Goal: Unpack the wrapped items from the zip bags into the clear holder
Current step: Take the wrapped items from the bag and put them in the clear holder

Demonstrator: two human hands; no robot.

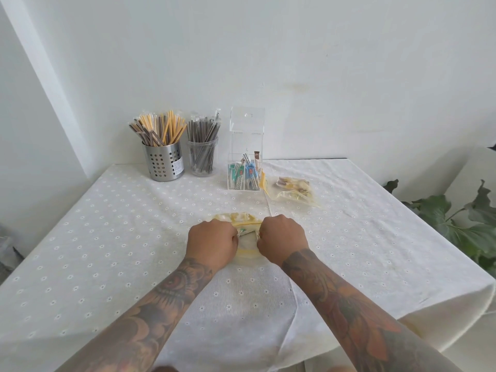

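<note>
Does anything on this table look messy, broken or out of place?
Nothing stands out. Both hands, left and right, grip one zip bag; a second zip bag lies flat beside the clear holder, whose wrapped items lean loosely.

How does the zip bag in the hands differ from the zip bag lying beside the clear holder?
The near zip bag is gripped by the left hand and right hand; the far zip bag lies untouched right of the clear holder. The near one is mostly hidden, the far one fully visible. Both are yellowish and hold wrapped items.
</note>
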